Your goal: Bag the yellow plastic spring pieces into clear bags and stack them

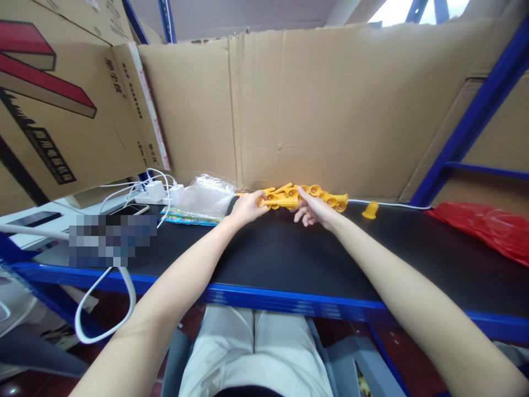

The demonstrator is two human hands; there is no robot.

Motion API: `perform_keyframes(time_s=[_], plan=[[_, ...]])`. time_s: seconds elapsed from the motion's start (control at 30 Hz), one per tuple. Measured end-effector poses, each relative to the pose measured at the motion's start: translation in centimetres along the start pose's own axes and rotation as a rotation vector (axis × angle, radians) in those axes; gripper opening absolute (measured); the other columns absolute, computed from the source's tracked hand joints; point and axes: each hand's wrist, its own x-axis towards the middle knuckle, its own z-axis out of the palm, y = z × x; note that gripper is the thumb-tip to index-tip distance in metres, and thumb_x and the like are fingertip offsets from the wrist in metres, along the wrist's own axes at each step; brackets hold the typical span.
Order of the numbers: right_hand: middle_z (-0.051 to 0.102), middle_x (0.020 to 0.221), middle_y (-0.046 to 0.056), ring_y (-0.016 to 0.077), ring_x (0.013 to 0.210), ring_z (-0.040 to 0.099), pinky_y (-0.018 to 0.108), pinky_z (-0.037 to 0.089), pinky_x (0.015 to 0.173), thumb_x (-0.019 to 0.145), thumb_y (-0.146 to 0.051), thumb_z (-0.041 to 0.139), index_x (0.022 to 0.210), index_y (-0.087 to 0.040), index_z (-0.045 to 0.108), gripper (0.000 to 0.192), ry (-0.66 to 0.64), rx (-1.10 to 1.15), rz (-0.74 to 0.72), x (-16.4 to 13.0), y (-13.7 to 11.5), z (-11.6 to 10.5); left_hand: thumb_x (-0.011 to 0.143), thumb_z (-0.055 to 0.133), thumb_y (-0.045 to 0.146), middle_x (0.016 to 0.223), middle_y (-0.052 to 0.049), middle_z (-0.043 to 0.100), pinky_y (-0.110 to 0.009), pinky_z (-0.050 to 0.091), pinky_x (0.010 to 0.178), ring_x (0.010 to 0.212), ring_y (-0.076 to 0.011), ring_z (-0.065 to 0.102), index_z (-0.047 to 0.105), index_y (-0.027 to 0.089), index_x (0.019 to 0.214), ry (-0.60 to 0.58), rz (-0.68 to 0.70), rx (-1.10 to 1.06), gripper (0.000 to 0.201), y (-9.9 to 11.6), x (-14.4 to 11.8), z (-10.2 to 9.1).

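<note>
Against the cardboard at the back of the black shelf lies a heap of yellow plastic cup-shaped pieces with stems. My left hand is at the heap's left end, its thumb and fingers closed on one yellow cup-shaped piece that points to the right. My right hand reaches over the middle of the heap. Its fingers are apart and loosely bent, with the index side touching the pieces; I see nothing gripped in it. A single yellow piece stands apart to the right.
Clear plastic bags lie left of the heap, beside white chargers and cables. A phone is further left. At the right lies a red plastic bag. A blue metal rail edges the shelf; cardboard walls the back.
</note>
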Motion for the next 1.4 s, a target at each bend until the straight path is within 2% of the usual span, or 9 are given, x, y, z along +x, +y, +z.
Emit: perform_keyframes(time_s=[0.13,0.27,0.8,0.93,1.03,1.13,1.2,1.3,1.4], plan=[[0.063,0.104,0.012,0.0118,0.058,0.063,0.02,0.049,0.045,0.077,-0.047,0.056,0.113,-0.018,0.051,0.047,0.006,0.022,-0.178,-0.5,-0.3,0.0,0.07,0.056,0.032,0.072,-0.001,0.063,-0.022,0.038,0.057,0.065,-0.0152,0.057,0.059,0.022,0.096,-0.009,-0.043,0.003,0.028,-0.4,0.1,0.0],[0.058,0.113,0.012,0.0135,0.07,0.065,0.023,0.053,0.059,0.077,-0.034,0.06,0.121,-0.018,0.047,0.048,0.011,0.002,-0.263,-0.6,-0.2,0.3,0.071,0.055,0.034,0.072,-0.001,0.063,-0.022,0.038,0.057,0.065,-0.0157,0.057,0.059,0.022,0.096,-0.007,-0.036,0.004,0.028,-0.7,0.2,0.2],[0.064,0.098,0.011,0.0124,0.061,0.064,0.023,0.052,0.054,0.076,-0.035,0.06,0.109,-0.014,0.054,0.039,0.059,0.07,-0.259,-0.2,0.0,0.7,0.072,0.056,0.033,0.073,-0.002,0.064,-0.022,0.039,0.058,0.066,-0.016,0.058,0.058,0.022,0.097,-0.007,-0.016,0.013,0.028,-0.7,0.1,0.2],[0.065,0.087,0.007,0.012,0.061,0.064,0.022,0.052,0.055,0.077,-0.028,0.061,0.098,-0.015,0.057,0.025,0.031,0.197,-0.248,-0.2,-0.2,0.8,0.073,0.055,0.034,0.074,-0.003,0.064,-0.024,0.041,0.061,0.069,-0.0169,0.059,0.058,0.021,0.098,-0.013,-0.016,0.005,0.028,-0.5,0.0,0.2],[0.065,0.077,0.005,0.0113,0.062,0.063,0.023,0.053,0.061,0.079,-0.022,0.058,0.086,-0.014,0.058,0.011,0.018,0.353,-0.242,-0.3,-0.5,0.9,0.072,0.057,0.043,0.083,-0.003,0.064,-0.026,0.043,0.065,0.073,-0.0172,0.06,0.052,0.022,0.11,-0.03,0.044,-0.07,0.044,-0.6,0.1,0.1],[0.065,0.074,0.004,0.0109,0.063,0.063,0.023,0.053,0.064,0.081,-0.017,0.054,0.081,-0.014,0.057,0.004,0.099,0.514,-0.242,0.0,-0.6,0.6,0.074,0.052,0.051,0.091,-0.005,0.063,-0.027,0.045,0.069,0.075,-0.0165,0.06,0.03,0.022,0.13,-0.057,0.05,-0.192,0.067,-1.5,0.3,0.2],[0.065,0.072,0.003,0.0105,0.063,0.063,0.023,0.053,0.065,0.082,-0.017,0.053,0.079,-0.015,0.055,0.005,0.185,0.597,-0.26,0.4,-0.6,0.0,0.08,0.045,0.05,0.097,-0.008,0.062,-0.029,0.045,0.074,0.083,-0.0181,0.059,0.024,0.019,0.134,-0.034,-0.035,-0.183,0.066,-2.6,0.6,0.4],[0.063,0.067,0.0,0.0095,0.063,0.063,0.019,0.052,0.06,0.081,-0.02,0.054,0.076,-0.016,0.052,0.007,0.344,0.684,-0.322,1.0,-0.3,-0.9,0.084,0.039,0.037,0.117,-0.014,0.053,-0.034,0.04,0.088,0.107,-0.0232,0.05,0.036,0.013,0.126,-0.015,-0.16,0.0,0.049,-4.5,0.7,0.9],[0.062,0.066,-0.002,0.0078,0.06,0.061,0.017,0.051,0.056,0.08,-0.019,0.056,0.077,-0.018,0.051,0.006,0.472,0.72,-0.369,1.3,-0.2,-1.4,0.081,0.04,0.034,0.122,-0.016,0.049,-0.043,0.036,0.092,0.114,-0.0299,0.044,0.044,0.014,0.12,-0.205,-0.315,0.224,0.044,-5.8,0.5,1.5]])
